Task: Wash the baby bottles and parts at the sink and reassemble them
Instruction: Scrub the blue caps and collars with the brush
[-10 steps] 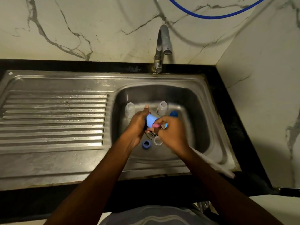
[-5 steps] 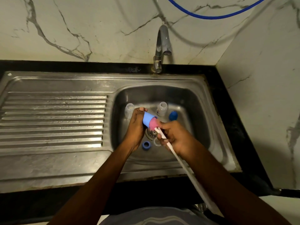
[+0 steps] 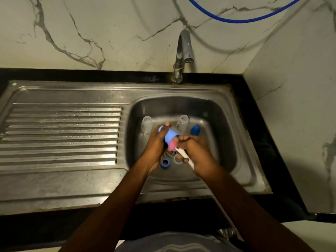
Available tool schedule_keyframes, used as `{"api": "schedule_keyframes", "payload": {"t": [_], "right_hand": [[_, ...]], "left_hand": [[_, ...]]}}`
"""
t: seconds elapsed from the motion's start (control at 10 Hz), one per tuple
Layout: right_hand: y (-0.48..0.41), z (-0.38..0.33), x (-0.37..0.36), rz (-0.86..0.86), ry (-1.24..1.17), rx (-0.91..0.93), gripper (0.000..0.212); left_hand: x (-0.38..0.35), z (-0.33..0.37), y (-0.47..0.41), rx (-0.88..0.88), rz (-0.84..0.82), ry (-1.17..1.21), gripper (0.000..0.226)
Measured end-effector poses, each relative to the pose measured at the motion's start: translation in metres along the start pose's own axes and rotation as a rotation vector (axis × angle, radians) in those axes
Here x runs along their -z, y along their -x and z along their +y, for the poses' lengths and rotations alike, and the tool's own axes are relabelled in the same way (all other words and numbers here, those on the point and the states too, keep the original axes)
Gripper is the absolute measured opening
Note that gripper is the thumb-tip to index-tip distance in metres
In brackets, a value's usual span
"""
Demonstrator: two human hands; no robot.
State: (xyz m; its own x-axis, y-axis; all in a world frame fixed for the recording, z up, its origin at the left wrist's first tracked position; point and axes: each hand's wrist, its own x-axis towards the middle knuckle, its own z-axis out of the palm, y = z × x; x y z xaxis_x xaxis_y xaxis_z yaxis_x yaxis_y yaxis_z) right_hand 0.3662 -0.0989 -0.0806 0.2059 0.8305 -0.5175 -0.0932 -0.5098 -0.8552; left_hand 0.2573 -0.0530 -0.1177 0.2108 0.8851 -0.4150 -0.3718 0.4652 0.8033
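Observation:
Over the sink basin [image 3: 223, 124], my left hand [image 3: 156, 142] grips a light blue bottle cap [image 3: 170, 135] tilted on its side. My right hand [image 3: 196, 151] holds the white handle of a bottle brush [image 3: 183, 154]; its pink head [image 3: 171, 145] sits in the cap's mouth. On the basin floor stand a clear bottle [image 3: 146, 124] at the left and another clear bottle [image 3: 182, 122] behind my hands. A dark blue cap [image 3: 195, 130], a blue ring [image 3: 165, 163] and a clear ring [image 3: 176, 159] also lie in the basin.
The tap [image 3: 182, 51] rises behind the basin with no water running. A ribbed steel drainboard [image 3: 60, 135] spreads to the left. A black counter edge [image 3: 258, 124] and a marble wall close in on the right. A blue hose [image 3: 236, 20] hangs across the wall.
The brush handle swung out and then came back closer to my right hand. The pink head stays at the cap's mouth, and the cap tilted slightly in my left hand.

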Motion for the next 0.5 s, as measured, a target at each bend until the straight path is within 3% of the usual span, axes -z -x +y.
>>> {"api": "schedule_keyframes", "payload": {"t": [0.1,0.3,0.4,0.5], "right_hand": [[0.0,-0.003,-0.007,-0.131,-0.589,-0.419,0.014],[-0.005,0.017,-0.001,0.216,0.728,0.533,0.003],[0.004,-0.003,0.002,-0.041,-0.149,-0.077,0.008],[0.011,0.0,0.002,-0.086,-0.433,-0.329,0.015]], "left_hand": [[0.001,0.003,-0.001,-0.024,0.026,0.037,0.032],[0.0,0.0,-0.001,-0.07,0.059,-0.126,0.028],[0.0,-0.003,0.004,-0.036,0.028,-0.05,0.029],[-0.001,0.005,0.003,0.007,-0.037,-0.019,0.028]]}}
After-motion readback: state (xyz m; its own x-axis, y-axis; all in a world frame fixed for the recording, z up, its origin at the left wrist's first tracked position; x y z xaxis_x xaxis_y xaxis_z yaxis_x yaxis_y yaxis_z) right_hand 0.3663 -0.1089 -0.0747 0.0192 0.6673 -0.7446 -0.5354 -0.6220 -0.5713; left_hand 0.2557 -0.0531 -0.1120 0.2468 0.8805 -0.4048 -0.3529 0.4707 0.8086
